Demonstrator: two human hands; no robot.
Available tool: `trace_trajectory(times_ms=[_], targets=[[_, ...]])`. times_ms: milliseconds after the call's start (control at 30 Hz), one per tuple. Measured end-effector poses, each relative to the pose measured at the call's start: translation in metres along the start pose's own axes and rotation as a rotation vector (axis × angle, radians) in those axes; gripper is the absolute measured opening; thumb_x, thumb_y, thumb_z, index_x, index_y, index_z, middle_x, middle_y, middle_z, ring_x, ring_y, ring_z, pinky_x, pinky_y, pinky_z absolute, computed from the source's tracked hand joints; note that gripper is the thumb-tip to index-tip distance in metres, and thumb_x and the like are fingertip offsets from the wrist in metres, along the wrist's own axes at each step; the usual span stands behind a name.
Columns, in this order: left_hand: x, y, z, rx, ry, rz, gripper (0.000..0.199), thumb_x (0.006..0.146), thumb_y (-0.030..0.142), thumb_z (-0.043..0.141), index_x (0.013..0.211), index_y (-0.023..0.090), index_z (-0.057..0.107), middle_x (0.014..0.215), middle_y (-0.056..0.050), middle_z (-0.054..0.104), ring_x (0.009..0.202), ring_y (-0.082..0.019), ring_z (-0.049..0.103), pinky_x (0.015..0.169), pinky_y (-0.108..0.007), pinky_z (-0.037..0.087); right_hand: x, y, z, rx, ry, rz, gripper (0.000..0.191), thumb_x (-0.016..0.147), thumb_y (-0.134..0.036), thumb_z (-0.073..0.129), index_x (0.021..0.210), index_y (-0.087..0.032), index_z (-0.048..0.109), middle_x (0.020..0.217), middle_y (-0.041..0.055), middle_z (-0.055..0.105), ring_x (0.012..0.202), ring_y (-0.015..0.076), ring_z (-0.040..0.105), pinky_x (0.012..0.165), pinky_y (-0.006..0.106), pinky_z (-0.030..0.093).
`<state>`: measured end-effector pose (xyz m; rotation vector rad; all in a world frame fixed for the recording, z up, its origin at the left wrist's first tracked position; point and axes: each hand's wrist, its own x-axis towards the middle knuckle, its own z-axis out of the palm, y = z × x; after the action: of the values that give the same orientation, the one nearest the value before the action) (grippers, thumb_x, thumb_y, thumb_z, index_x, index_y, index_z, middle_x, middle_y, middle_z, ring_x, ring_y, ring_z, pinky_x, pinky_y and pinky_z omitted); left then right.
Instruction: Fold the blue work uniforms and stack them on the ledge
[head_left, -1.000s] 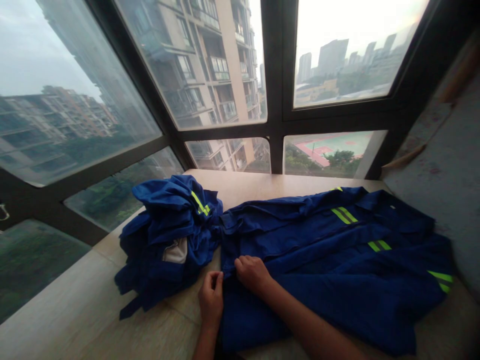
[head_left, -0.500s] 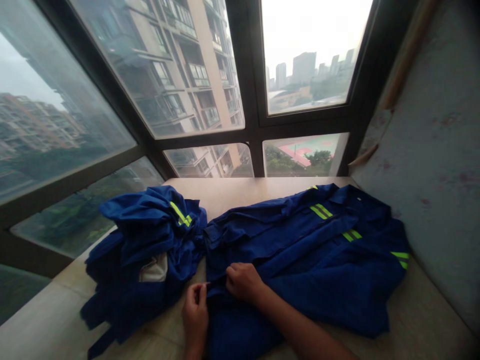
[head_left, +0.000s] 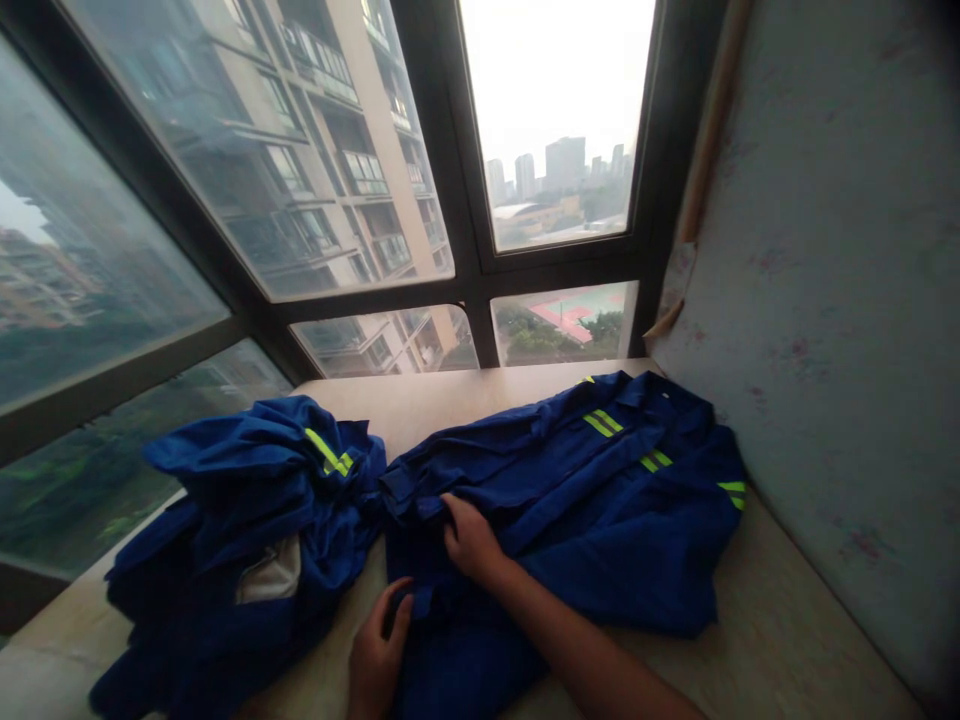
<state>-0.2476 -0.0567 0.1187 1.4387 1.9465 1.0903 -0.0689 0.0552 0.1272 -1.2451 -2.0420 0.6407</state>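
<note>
A blue jacket [head_left: 570,510] with yellow-green reflective stripes lies spread on the sill, its collar toward the wall. My right hand [head_left: 471,538] is closed on a fold of the jacket near its hem and front edge. Lower down, my left hand [head_left: 380,640] has thumb and fingers curved around the jacket's lower edge, by a small blue tab. The fingertips lie partly against dark cloth. A crumpled pile of blue clothing [head_left: 247,500] sits to the left, with a stripe and a pale patch showing.
The pale stone sill [head_left: 442,390] runs below dark window frames [head_left: 469,290]. A flower-patterned wall [head_left: 825,400] borders the right side, with a peeling edge near the window corner.
The view has shifted, so the clothes appear farther left. My right hand has moved up along the jacket's edge, away from my left hand, whose thumb and fingers are wider apart.
</note>
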Motion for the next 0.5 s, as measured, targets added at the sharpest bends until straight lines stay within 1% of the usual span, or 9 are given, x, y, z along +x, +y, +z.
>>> trace_trajectory(times_ms=[67, 100, 167, 200, 267, 333, 400, 467, 500], targets=[[0.002, -0.001, -0.001, 0.06, -0.063, 0.011, 0.061, 0.071, 0.073, 0.058, 0.098, 0.021, 0.075, 0.107, -0.012, 0.076, 0.109, -0.037, 0.067, 0.099, -0.053, 0.051, -0.002, -0.004, -0.013, -0.098, -0.073, -0.175, 0.072, 0.083, -0.015, 0.053, 0.152, -0.018, 0.032, 0.148, 0.0133, 0.047, 0.139, 0.0272, 0.04, 0.114, 0.043, 0.034], [0.003, -0.002, -0.002, 0.081, -0.078, 0.02, 0.062, 0.07, 0.074, 0.059, 0.098, 0.021, 0.076, 0.106, -0.012, 0.076, 0.108, -0.037, 0.068, 0.099, -0.054, 0.051, -0.004, -0.005, -0.021, -0.146, -0.1, -0.245, 0.077, 0.082, -0.016, 0.053, 0.154, -0.018, 0.027, 0.153, 0.0132, 0.042, 0.143, 0.028, 0.033, 0.117, 0.046, 0.029], [0.005, -0.005, -0.003, 0.115, -0.093, 0.068, 0.063, 0.07, 0.073, 0.059, 0.1, 0.021, 0.076, 0.107, -0.011, 0.076, 0.107, -0.036, 0.069, 0.097, -0.052, 0.053, -0.011, -0.001, -0.036, -0.192, -0.104, -0.292, 0.078, 0.084, -0.017, 0.052, 0.156, -0.019, 0.022, 0.156, 0.012, 0.036, 0.145, 0.0269, 0.028, 0.119, 0.046, 0.025], [0.005, -0.006, -0.003, 0.135, -0.107, 0.11, 0.061, 0.072, 0.072, 0.058, 0.102, 0.022, 0.076, 0.108, -0.011, 0.076, 0.107, -0.035, 0.069, 0.097, -0.051, 0.054, -0.016, 0.004, -0.043, -0.194, -0.09, -0.272, 0.078, 0.084, -0.018, 0.051, 0.156, -0.019, 0.022, 0.156, 0.0118, 0.037, 0.144, 0.0258, 0.03, 0.12, 0.045, 0.024], [0.004, -0.01, -0.002, 0.184, -0.125, 0.215, 0.056, 0.075, 0.068, 0.059, 0.105, 0.024, 0.076, 0.11, -0.01, 0.076, 0.105, -0.033, 0.07, 0.094, -0.049, 0.056, -0.028, 0.018, -0.058, -0.202, -0.084, -0.198, 0.076, 0.085, -0.02, 0.05, 0.156, -0.016, 0.022, 0.151, 0.0132, 0.044, 0.139, 0.0243, 0.038, 0.12, 0.045, 0.025], [0.001, -0.012, -0.001, 0.245, -0.123, 0.346, 0.047, 0.077, 0.06, 0.062, 0.109, 0.028, 0.075, 0.11, -0.008, 0.076, 0.102, -0.032, 0.071, 0.091, -0.048, 0.058, -0.044, 0.038, -0.076, -0.232, -0.105, -0.111, 0.071, 0.087, -0.023, 0.051, 0.153, -0.015, 0.029, 0.141, 0.0145, 0.054, 0.131, 0.0242, 0.047, 0.119, 0.048, 0.024], [-0.004, -0.012, 0.0, 0.308, -0.135, 0.506, 0.038, 0.077, 0.047, 0.066, 0.111, 0.032, 0.074, 0.108, -0.005, 0.077, 0.098, -0.031, 0.073, 0.088, -0.047, 0.06, -0.06, 0.058, -0.098, -0.269, -0.116, -0.037, 0.061, 0.089, -0.025, 0.049, 0.148, -0.016, 0.041, 0.133, 0.014, 0.061, 0.125, 0.024, 0.053, 0.119, 0.05, 0.023], [-0.009, -0.005, 0.001, 0.361, -0.198, 0.684, 0.038, 0.074, 0.033, 0.068, 0.111, 0.036, 0.074, 0.108, -0.003, 0.077, 0.096, -0.03, 0.074, 0.087, -0.044, 0.062, -0.074, 0.076, -0.121, -0.312, -0.104, 0.017, 0.057, 0.087, -0.02, 0.048, 0.144, -0.017, 0.047, 0.133, 0.0127, 0.061, 0.126, 0.0231, 0.052, 0.12, 0.048, 0.021], [-0.012, 0.0, 0.001, 0.382, -0.229, 0.779, 0.041, 0.074, 0.027, 0.067, 0.112, 0.038, 0.074, 0.109, -0.002, 0.077, 0.096, -0.029, 0.074, 0.086, -0.042, 0.063, -0.079, 0.084, -0.132, -0.339, -0.096, 0.038, 0.059, 0.084, -0.015, 0.048, 0.143, -0.018, 0.048, 0.137, 0.0119, 0.059, 0.13, 0.0229, 0.049, 0.12, 0.047, 0.02]])
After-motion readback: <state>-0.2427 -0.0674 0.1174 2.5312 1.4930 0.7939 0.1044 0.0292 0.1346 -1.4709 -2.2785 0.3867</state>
